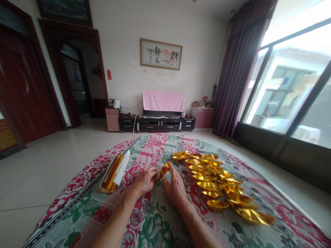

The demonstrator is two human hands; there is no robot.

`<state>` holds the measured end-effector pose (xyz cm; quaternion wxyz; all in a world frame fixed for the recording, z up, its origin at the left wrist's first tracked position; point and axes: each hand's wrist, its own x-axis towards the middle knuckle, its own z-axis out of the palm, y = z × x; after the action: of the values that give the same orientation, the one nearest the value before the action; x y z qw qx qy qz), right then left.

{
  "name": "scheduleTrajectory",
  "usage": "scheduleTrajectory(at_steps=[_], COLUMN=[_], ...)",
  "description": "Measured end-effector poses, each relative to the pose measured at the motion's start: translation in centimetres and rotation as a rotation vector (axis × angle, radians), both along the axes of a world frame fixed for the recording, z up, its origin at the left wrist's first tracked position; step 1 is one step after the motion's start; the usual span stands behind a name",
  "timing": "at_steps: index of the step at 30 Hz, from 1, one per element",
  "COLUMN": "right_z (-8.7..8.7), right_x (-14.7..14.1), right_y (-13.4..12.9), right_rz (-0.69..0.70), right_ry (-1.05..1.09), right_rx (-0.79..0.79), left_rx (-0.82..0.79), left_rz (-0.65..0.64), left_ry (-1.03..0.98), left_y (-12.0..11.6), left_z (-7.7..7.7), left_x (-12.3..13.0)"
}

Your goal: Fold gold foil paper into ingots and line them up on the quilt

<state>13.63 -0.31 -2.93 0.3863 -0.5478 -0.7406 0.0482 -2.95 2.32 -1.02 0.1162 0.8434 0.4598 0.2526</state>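
Note:
A partly folded sheet of gold and white paper point(162, 172) is between my two hands, above the flowered tablecloth point(155, 227). My left hand point(147, 179) pinches its left edge with curled fingers. My right hand point(175, 186) touches the right side, index finger at the top of the gold part and thumb lower down, the fingers apart from the thumb. Right of my hands, several folded gold paper boats point(209, 186) lie in overlapping rows. To the left rests a loosely rolled stack of gold and white sheets point(113, 174).
The round table's far edge faces a low black cabinet point(161, 124) with a pink cloth point(164, 100) over something on it. Purple curtains point(235, 65) and a large window stand at right, a dark red door point(26, 82) at left.

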Motion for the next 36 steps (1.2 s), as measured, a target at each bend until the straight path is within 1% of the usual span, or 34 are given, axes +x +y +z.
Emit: scheduleTrajectory(at_steps=[6,11,17,22,24,29,32,36], right_z=[0.5,0.9,1.3,1.2,1.1,1.0,1.2,1.3], right_x=[-0.1,-0.3,-0.5,-0.8,-0.8,-0.8,-0.8,-0.8], right_y=[-0.6,-0.9,-1.2,-1.1,-1.1,-1.1,-1.2,-1.2], right_rz=[0.059,0.023,0.008,-0.015,-0.023,-0.013,0.013,0.033], right_ry=[-0.134,-0.198,-0.235,-0.234,-0.232,-0.232,-0.234,-0.225], right_rx=[-0.010,-0.022,-0.004,-0.022,-0.022,-0.018,-0.007,-0.029], left_rx=[-0.003,0.004,-0.102,-0.102,-0.073,0.017,0.024,0.010], left_rz=[0.056,0.043,0.111,0.150,0.131,0.028,-0.005,-0.018], left_ry=[0.044,-0.019,-0.122,-0.169,-0.145,-0.079,-0.071,-0.060], left_y=[0.3,0.5,0.6,0.5,0.4,0.5,0.6,0.5], left_z=[-0.5,-0.8,-0.5,-0.3,-0.2,-0.4,-0.4,-0.2], left_x=[-0.1,-0.4,-0.8,-0.7,-0.7,-0.9,-0.9,-0.8])
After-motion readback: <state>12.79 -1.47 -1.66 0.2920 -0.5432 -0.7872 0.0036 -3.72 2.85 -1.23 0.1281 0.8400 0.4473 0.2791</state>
